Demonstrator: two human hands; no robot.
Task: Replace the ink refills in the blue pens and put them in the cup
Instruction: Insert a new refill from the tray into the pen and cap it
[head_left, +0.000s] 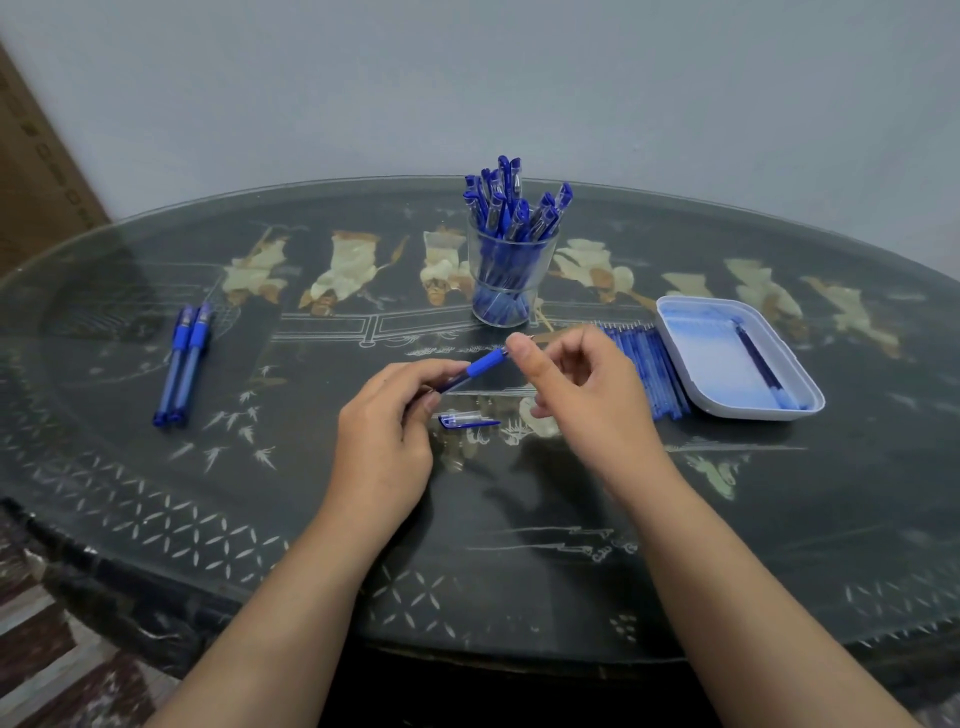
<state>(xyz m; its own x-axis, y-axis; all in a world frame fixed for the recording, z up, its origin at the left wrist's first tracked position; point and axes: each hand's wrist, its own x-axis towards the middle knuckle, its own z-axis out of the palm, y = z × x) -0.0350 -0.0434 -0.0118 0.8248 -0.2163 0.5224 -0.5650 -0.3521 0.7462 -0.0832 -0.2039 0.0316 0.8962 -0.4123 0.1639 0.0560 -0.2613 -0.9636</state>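
Grip: left hand (387, 431) curls round the pen (483, 364) barrel; right hand (582, 384) pinches its tip end. Pen: held over the table (519, 525), near the cup (543, 270). Cap (467, 420): lying beneath. Handling: probably unscrewing the tip; steady the barrel, twist squarely, keep small parts in hand.

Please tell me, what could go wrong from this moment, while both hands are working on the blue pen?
1. The right hand pinches only the end of the pen that the left hand holds; a small part may slip and roll off.
2. The loose cap lies on the table between the hands and could be knocked away.
3. The cup is already crowded with pens, so pushing in another might tip it.
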